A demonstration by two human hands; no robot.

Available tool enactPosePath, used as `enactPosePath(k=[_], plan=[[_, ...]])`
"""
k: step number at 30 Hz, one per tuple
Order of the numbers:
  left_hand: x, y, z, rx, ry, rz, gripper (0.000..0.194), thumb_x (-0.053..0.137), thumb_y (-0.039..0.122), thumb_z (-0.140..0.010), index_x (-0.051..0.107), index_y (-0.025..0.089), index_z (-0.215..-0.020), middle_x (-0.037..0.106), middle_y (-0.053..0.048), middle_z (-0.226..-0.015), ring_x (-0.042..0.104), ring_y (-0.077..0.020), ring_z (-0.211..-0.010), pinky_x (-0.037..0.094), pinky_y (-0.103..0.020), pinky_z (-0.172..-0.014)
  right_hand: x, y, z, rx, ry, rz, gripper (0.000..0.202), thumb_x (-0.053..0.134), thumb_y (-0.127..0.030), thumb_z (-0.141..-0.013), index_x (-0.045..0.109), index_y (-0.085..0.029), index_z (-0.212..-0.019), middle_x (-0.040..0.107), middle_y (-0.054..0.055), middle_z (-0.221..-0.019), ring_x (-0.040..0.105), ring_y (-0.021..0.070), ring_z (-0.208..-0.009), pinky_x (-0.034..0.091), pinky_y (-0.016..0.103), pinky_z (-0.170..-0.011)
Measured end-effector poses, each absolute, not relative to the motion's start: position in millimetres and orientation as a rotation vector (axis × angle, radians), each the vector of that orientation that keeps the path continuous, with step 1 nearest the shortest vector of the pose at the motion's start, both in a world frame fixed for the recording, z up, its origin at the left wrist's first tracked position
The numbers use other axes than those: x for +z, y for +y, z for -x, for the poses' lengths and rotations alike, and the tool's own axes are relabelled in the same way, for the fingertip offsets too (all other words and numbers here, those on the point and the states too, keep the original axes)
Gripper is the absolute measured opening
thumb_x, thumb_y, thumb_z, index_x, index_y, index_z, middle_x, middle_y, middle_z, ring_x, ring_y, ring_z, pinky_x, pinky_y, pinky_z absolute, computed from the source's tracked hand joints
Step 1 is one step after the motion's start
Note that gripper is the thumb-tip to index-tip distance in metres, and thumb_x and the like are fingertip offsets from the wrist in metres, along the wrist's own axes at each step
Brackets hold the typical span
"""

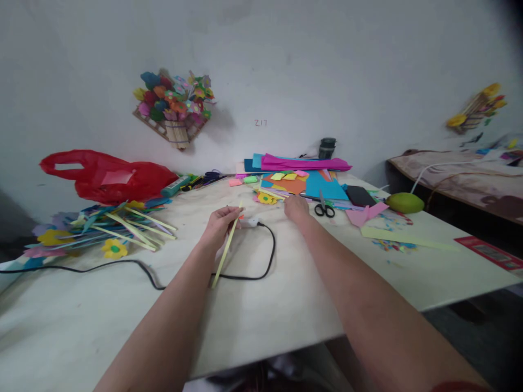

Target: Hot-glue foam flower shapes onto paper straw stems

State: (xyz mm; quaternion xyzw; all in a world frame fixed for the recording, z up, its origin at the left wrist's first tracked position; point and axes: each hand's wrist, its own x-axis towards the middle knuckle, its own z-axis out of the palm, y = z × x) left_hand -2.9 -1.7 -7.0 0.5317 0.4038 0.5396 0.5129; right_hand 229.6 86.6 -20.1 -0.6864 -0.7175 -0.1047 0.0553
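Note:
Near the middle of the table (261, 326), my left hand (223, 223) pinches the upper end of a pale yellow strip (226, 251), which slants down toward me. Beside that hand lies a small white device (252, 221) with a black cord (272, 256). My right hand (296, 208) reaches farther forward, its fingers bent down at the right ends of some yellow strips; whether it grips anything is hidden. Left of it is a yellow paper flower (266, 198). Black-handled scissors (324, 209) lie just to its right.
Paper flowers with stems (134, 226) and a red plastic bag (118, 179) occupy the left. Coloured sheets (327, 185) lie at the back, with a dark phone (360, 196) nearby. Rightward are a green oval object (405, 202) and paper scraps (394, 246).

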Motion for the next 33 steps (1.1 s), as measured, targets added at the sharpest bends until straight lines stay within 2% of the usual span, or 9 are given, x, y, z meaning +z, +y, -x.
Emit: enactPosePath(k=[4,7,12,19,25,29,33], plan=[[-7,-2,1,1.295,0.983,-1.268,0.03,0.069,0.038,-0.065,0.063,0.013,-0.079,0.054,0.0,-0.044,0.039,-0.0067,-0.037,0.02,-0.021,-0.04,-18,90,-234,-0.311,-2.149,2.112,0.035,0.041,-0.012,-0.082,0.063,-0.011,-0.109,0.061,0.018,-0.108,0.053,0.0253,-0.105,0.042,0.031,-0.08],[-7,-3,1,1.293,0.996,-1.276,0.03,0.069,0.04,-0.064,0.063,0.013,-0.077,0.054,0.0,-0.043,0.037,-0.0061,-0.036,0.019,-0.021,-0.039,-18,90,-233,-0.355,-2.187,2.061,0.037,0.039,-0.009,-0.082,0.062,-0.011,-0.111,0.059,0.018,-0.11,0.053,0.026,-0.104,0.042,0.033,-0.08],[-7,-2,0,1.295,0.988,-1.291,0.032,0.069,0.042,-0.063,0.063,0.014,-0.077,0.054,0.0,-0.044,0.039,-0.007,-0.037,0.019,-0.021,-0.039,-16,90,-230,-0.414,-2.306,1.963,0.036,0.035,-0.006,-0.084,0.064,-0.009,-0.105,0.059,0.021,-0.108,0.052,0.0289,-0.104,0.038,0.039,-0.084],[-5,-3,-1,1.302,0.977,-1.279,0.03,0.069,0.039,-0.065,0.064,0.013,-0.078,0.054,0.0,-0.044,0.04,-0.0073,-0.039,0.02,-0.021,-0.04,-12,94,-226,-0.455,-2.46,1.867,0.036,0.035,-0.004,-0.083,0.066,-0.009,-0.1,0.061,0.019,-0.102,0.051,0.029,-0.101,0.035,0.041,-0.084],[-2,-5,-3,1.309,0.993,-1.281,0.03,0.069,0.039,-0.064,0.064,0.013,-0.077,0.053,0.0,-0.043,0.037,-0.0067,-0.037,0.019,-0.021,-0.04,-10,87,-227,-0.428,-2.376,1.821,0.037,0.033,-0.004,-0.083,0.064,-0.007,-0.103,0.056,0.021,-0.111,0.048,0.0307,-0.107,0.037,0.042,-0.085],[-2,-6,-4,1.321,0.99,-1.29,0.03,0.069,0.039,-0.063,0.064,0.013,-0.077,0.055,-0.001,-0.046,0.039,-0.0068,-0.038,0.02,-0.021,-0.039,1,82,-219,-0.292,-2.112,1.942,0.035,0.037,-0.011,-0.083,0.061,-0.01,-0.108,0.057,0.02,-0.112,0.054,0.0289,-0.103,0.04,0.04,-0.085],[-3,-5,-3,1.341,1.001,-1.303,0.029,0.069,0.039,-0.062,0.064,0.012,-0.074,0.061,-0.003,-0.054,0.038,-0.0058,-0.039,0.021,-0.021,-0.038,9,81,-208,0.117,-1.691,1.957,0.029,0.041,-0.021,-0.082,0.066,-0.014,-0.096,0.066,0.015,-0.095,0.061,0.0272,-0.094,0.046,0.036,-0.078]])
